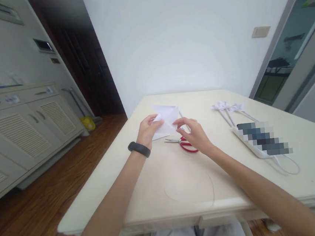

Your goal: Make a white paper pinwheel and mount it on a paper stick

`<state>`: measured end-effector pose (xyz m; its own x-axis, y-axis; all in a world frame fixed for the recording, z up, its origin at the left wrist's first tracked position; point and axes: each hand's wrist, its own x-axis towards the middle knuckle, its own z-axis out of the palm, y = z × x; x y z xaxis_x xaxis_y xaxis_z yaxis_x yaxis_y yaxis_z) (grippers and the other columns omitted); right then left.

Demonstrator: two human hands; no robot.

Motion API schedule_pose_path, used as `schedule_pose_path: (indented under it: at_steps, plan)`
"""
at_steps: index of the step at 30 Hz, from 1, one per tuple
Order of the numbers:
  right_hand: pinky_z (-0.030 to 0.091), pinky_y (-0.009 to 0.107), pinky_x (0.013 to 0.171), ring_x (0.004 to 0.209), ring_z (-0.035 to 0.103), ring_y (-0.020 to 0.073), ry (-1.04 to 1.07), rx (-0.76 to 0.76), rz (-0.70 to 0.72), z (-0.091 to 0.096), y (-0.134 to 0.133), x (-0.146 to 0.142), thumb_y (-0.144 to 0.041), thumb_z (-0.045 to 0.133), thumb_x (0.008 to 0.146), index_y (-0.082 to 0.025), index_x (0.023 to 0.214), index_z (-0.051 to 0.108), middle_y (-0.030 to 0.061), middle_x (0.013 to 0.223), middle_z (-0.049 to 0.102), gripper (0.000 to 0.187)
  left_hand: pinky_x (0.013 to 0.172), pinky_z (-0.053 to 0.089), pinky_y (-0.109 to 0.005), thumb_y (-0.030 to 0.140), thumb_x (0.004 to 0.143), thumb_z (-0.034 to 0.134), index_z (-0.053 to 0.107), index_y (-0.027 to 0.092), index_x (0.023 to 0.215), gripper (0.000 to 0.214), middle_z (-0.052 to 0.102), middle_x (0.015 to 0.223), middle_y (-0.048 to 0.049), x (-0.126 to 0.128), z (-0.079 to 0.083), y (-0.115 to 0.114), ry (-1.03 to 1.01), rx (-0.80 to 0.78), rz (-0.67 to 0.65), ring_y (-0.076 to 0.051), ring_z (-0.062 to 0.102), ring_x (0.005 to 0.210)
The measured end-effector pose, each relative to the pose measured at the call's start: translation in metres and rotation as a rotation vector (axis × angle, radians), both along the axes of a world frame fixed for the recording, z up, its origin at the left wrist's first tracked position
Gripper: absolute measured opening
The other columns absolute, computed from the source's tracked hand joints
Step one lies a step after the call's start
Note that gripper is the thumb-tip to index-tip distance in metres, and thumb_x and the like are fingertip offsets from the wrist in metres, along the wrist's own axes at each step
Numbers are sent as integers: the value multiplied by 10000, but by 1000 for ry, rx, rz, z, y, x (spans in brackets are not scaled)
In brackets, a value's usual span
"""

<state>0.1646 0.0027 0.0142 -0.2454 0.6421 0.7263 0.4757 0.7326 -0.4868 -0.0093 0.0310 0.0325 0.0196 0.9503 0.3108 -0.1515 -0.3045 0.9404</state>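
A folded sheet of white paper (168,117) is held up just above the cream table (186,189) between both hands. My left hand (148,130), with a black band on the wrist, pinches its left edge. My right hand (194,135) pinches its lower right edge. Under the right hand lie red-handled scissors (184,144) on the table. A smaller white paper piece (159,136) lies flat below the left hand.
To the right lie white paper pinwheels on sticks (229,108) and a white power strip (256,142) with its cable looping toward the front. A white cabinet (21,127) stands at the left across a wooden floor, beside a dark doorway.
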Motion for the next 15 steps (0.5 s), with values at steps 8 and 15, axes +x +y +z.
schedule_pose_path:
  at_steps: [8, 15]
  plan:
    - [342, 321, 885, 831, 602, 148, -33, 66, -19, 2, -1, 1, -87, 517, 818, -222, 924, 588, 2, 923, 659, 186, 659, 445, -276, 273, 588, 703, 623, 140, 906, 353, 648, 849, -53, -1, 2, -1, 15, 16, 25, -180, 590, 741]
    - [347, 328, 866, 845, 587, 160, -69, 76, -19, 3, -3, 2, -98, 494, 835, -224, 850, 581, -1, 854, 646, 154, 660, 445, -279, 276, 627, 682, 617, 136, 924, 334, 646, 845, -55, -2, 4, -3, 25, 15, -1, -175, 590, 731]
